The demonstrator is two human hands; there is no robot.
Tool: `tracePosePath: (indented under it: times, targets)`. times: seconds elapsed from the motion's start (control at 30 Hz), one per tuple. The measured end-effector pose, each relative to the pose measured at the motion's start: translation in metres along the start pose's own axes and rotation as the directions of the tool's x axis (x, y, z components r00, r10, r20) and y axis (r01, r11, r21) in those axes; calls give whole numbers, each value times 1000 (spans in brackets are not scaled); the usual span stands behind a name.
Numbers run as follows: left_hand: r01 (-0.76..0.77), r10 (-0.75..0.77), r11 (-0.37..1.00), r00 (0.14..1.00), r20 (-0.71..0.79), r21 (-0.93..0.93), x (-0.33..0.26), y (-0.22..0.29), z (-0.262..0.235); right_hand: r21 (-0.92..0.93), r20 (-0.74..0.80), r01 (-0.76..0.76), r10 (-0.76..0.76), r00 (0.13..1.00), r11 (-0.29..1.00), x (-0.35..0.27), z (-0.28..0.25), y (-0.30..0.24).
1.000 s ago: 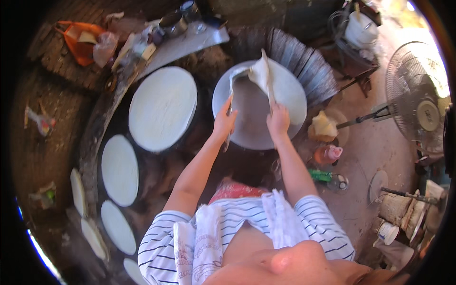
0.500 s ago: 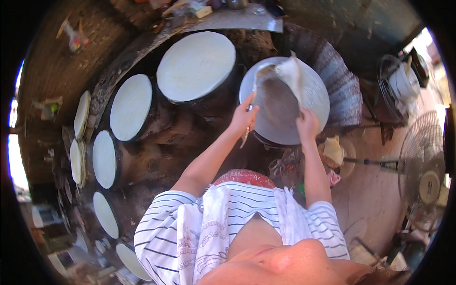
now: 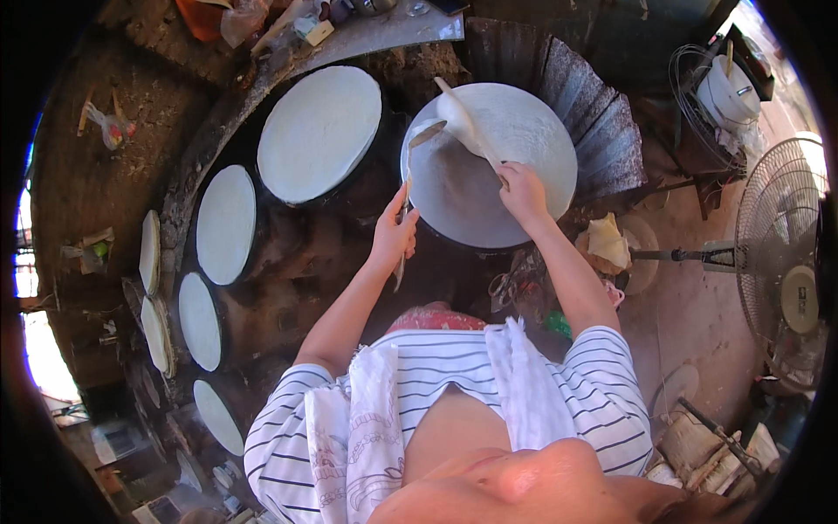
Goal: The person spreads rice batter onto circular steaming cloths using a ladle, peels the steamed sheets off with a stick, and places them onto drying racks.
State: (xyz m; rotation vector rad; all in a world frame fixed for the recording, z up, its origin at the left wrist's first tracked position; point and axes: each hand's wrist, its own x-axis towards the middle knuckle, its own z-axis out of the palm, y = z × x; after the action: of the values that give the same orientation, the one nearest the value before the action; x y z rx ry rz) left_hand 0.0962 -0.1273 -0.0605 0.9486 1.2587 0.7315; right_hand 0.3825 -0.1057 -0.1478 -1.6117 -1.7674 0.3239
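Note:
My left hand (image 3: pixel 394 234) is closed round the handle of a long metal ladle (image 3: pixel 427 134), whose rounded head reaches over the left rim of a big pale round pan (image 3: pixel 532 131). With fingers wrapped, my right hand (image 3: pixel 524 194) grips the near end of a pale stick (image 3: pixel 485 154). A soft white mass (image 3: pixel 457 115) clings along the stick near its far end, above the pan and right beside the ladle head. A greyish layer lies in the pan; I cannot tell what it is.
Several white-topped round pans, one large (image 3: pixel 320 133), curve away to the left. A corrugated metal sheet (image 3: pixel 594 122) stands behind the pan. On the right are a standing fan (image 3: pixel 786 262), a white bucket (image 3: pixel 729 90) and a yellowish cloth-like piece (image 3: pixel 608 242).
The view has shifted, so the pan sits further left and higher. The white mass hung from the stick as a sheet and is now bunched along it. Ladle and stick heads stay close together.

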Motion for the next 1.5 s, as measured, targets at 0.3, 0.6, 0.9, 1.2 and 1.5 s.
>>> tracePosePath:
  times: [0.3,0.6,0.9,1.2,1.5]
  targets:
    - [-92,47,912,992,120,401,-32,-20,-3,-7,-25,57,-57,998,998,15,-37,39]
    - [-351,190,747,927,325,565,-65,-31,-14,-5,51,136,-136,989,991,28,-48,64]
    - [-289,122,765,943,311,576,-87,-45,-21,243,189,178,-227,955,954,3,-40,38]
    - [-47,11,910,996,89,413,-101,-34,-55,294,443,-117,-26,896,948,-35,-91,29]
    - [28,-74,941,990,124,338,-89,-36,-42,248,126,-143,115,985,958,-111,-98,31]
